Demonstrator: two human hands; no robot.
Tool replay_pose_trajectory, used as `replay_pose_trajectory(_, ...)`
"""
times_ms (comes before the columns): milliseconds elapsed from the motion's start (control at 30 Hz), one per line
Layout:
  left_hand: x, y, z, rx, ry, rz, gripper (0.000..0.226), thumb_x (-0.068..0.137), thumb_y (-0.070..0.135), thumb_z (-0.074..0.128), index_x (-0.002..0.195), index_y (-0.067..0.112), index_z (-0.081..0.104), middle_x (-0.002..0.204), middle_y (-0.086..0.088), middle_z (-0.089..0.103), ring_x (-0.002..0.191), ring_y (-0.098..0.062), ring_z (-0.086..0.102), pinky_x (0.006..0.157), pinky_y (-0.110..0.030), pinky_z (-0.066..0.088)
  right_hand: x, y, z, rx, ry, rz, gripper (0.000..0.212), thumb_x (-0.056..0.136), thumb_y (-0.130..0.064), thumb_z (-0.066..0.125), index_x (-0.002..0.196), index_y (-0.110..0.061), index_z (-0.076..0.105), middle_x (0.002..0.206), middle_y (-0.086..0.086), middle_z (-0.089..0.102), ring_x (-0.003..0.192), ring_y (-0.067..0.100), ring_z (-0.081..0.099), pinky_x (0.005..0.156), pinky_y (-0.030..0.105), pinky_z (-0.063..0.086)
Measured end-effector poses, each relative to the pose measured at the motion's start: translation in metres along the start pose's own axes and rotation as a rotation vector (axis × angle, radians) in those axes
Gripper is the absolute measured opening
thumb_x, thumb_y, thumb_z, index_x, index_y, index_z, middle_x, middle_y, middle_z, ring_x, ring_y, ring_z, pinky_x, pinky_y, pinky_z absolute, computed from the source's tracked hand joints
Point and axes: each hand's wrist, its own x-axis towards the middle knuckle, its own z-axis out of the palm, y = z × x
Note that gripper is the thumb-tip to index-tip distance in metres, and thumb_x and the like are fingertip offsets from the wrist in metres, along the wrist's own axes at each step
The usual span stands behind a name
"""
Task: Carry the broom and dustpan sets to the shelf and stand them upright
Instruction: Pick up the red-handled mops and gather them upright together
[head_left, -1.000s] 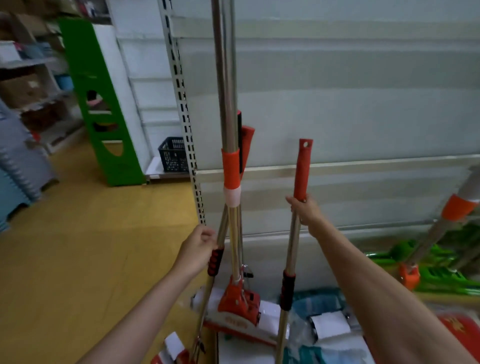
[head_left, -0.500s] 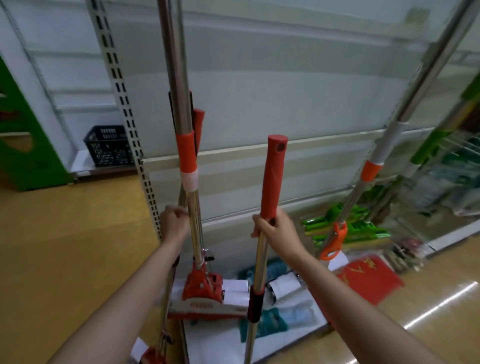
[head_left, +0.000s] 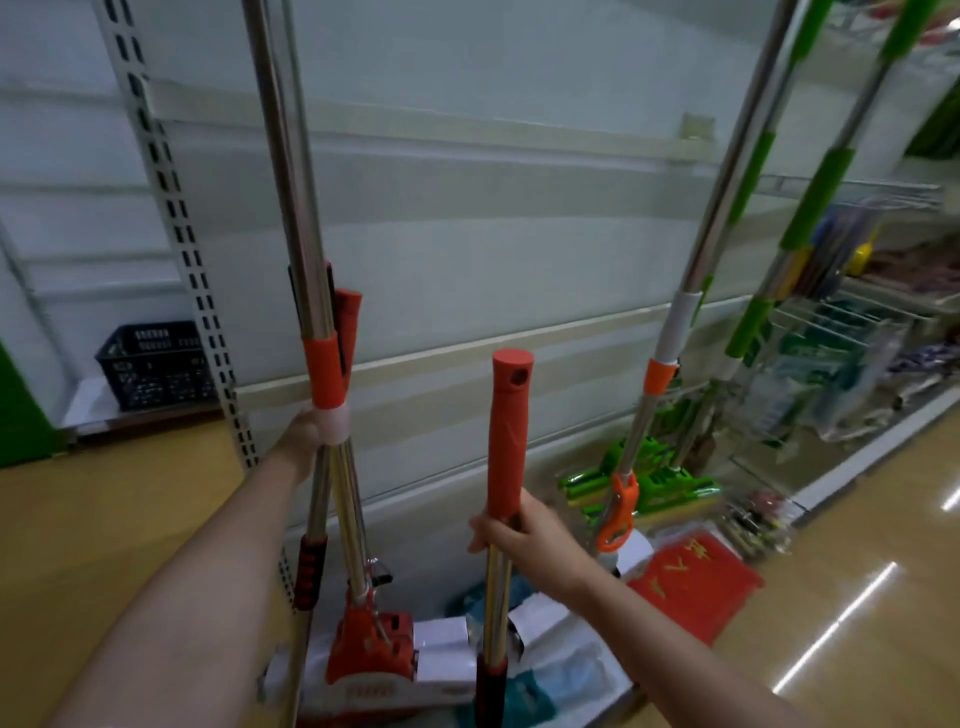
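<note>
My left hand (head_left: 304, 434) grips a bundle of steel poles (head_left: 332, 483) with red sleeves, standing upright against the white shelf back panel (head_left: 493, 249). A red mop-like head (head_left: 371, 652) sits at the bundle's base on the low shelf. My right hand (head_left: 524, 540) is closed around a steel pole just below its red grip (head_left: 508, 436), held upright in front of the shelf. That pole's lower end runs out of view at the bottom.
White and teal packaged items (head_left: 550, 670) lie on the bottom shelf. Green and orange mops (head_left: 644, 483) lean at the right, beside a red mat (head_left: 696, 584). A black crate (head_left: 153, 364) stands at the left, behind the perforated shelf upright (head_left: 176, 228). Wire racks (head_left: 852, 332) hold goods at far right.
The view has swung to the right and closer. My left hand has slid up the pole bundle to the white band. My right hand keeps its hold below the red grip.
</note>
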Motion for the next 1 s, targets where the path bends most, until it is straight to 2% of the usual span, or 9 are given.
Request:
replay_pose_trajectory(67, 0.0, -0.009, -0.003, -0.049, 0.069, -0.028, 0.044, 0.091, 0.0, 0.04, 0.056, 0.015, 0.062, 0.063, -0.008, 0.063, 0.054, -0.014, 0.056, 0.057, -0.028, 0.037, -0.001, -0.001, 0.0, -0.008, 0.002, 0.003, 0.006, 0.089, -0.023, 0.058, 0.087, -0.025, 0.053, 0.079, -0.004, 0.068, 0.078, 0.005, 0.067, 0.075, 0.021, 0.05)
replay_pose_trajectory(133, -0.006, -0.016, -0.008, 0.031, 0.203, -0.018, 0.013, 0.09, 0.01, 0.047, 0.086, 0.01, 0.06, 0.09, -0.016, 0.058, 0.075, -0.023, 0.053, 0.065, -0.03, 0.034, -0.003, -0.003, 0.002, -0.021, -0.013, 0.002, 0.004, 0.089, -0.024, 0.057, 0.088, -0.023, 0.053, 0.08, -0.005, 0.069, 0.079, 0.005, 0.066, 0.074, 0.02, 0.048)
replay_pose_trajectory(233, -0.025, -0.02, -0.014, 0.15, 0.293, 0.0, 0.025, 0.091, 0.023, 0.051, 0.112, 0.009, 0.051, 0.098, -0.011, 0.053, 0.09, -0.023, 0.048, 0.077, -0.033, 0.036, -0.002, -0.007, 0.006, -0.046, -0.017, 0.002, 0.005, 0.089, -0.023, 0.058, 0.089, -0.021, 0.053, 0.082, -0.001, 0.07, 0.076, 0.004, 0.065, 0.07, 0.018, 0.046)
replay_pose_trajectory(367, -0.074, -0.02, -0.035, 0.118, 0.343, 0.102, 0.013, 0.092, 0.019, 0.05, 0.103, 0.013, 0.046, 0.087, -0.009, 0.053, 0.087, -0.024, 0.05, 0.072, -0.032, 0.038, -0.007, -0.015, 0.019, -0.018, -0.046, -0.047, 0.004, 0.089, -0.019, 0.056, 0.088, -0.019, 0.052, 0.081, 0.003, 0.068, 0.062, -0.007, 0.06, 0.056, 0.006, 0.042)
replay_pose_trajectory(467, -0.127, -0.022, -0.048, 0.12, 0.382, 0.152, 0.012, 0.093, 0.019, 0.05, 0.102, 0.012, 0.045, 0.078, -0.005, 0.052, 0.084, -0.023, 0.05, 0.062, -0.023, 0.035, -0.023, -0.013, 0.037, 0.064, -0.009, -0.081, 0.009, 0.09, -0.013, 0.053, 0.089, -0.021, 0.05, 0.079, 0.003, 0.061, 0.064, 0.002, 0.06, 0.059, 0.012, 0.047)
replay_pose_trajectory(667, -0.229, -0.029, -0.046, 0.183, 0.347, 0.141, 0.027, 0.094, 0.039, 0.04, 0.108, 0.015, 0.04, 0.078, 0.001, 0.045, 0.075, -0.015, 0.047, 0.067, -0.025, 0.036, -0.071, -0.03, 0.073, 0.21, -0.055, -0.164, 0.017, 0.087, 0.001, 0.049, 0.087, -0.016, 0.048, 0.067, 0.0, 0.049, 0.055, 0.009, 0.053, 0.049, 0.018, 0.047)
replay_pose_trajectory(767, -0.265, -0.029, -0.042, 0.284, 0.377, 0.124, 0.035, 0.093, 0.045, 0.033, 0.101, 0.012, 0.039, 0.077, 0.003, 0.043, 0.072, -0.013, 0.046, 0.068, -0.023, 0.035, -0.093, -0.036, 0.08, 0.188, -0.062, -0.19, 0.013, 0.085, 0.0, 0.049, 0.087, -0.013, 0.047, 0.068, 0.002, 0.048, 0.062, 0.02, 0.053, 0.058, 0.04, 0.052)
replay_pose_trajectory(867, -0.28, -0.023, -0.039, 0.343, 0.406, 0.106, 0.041, 0.092, 0.049, 0.032, 0.103, 0.01, 0.039, 0.075, 0.005, 0.043, 0.068, -0.01, 0.044, 0.063, -0.022, 0.034, -0.115, -0.038, 0.078, 0.168, -0.02, -0.203, 0.021, 0.083, 0.0, 0.051, 0.077, -0.019, 0.045, 0.068, 0.002, 0.048, 0.063, 0.023, 0.054, 0.064, 0.049, 0.054)
replay_pose_trajectory(1000, -0.289, -0.016, -0.032, 0.395, 0.494, 0.121, 0.052, 0.092, 0.051, 0.035, 0.117, 0.005, 0.039, 0.068, 0.003, 0.045, 0.059, -0.013, 0.045, 0.054, -0.026, 0.033, -0.142, -0.049, 0.08, 0.206, 0.013, -0.211, 0.02, 0.084, -0.002, 0.052, 0.078, -0.02, 0.046, 0.067, -0.002, 0.05, 0.059, 0.018, 0.053, 0.055, 0.035, 0.051)
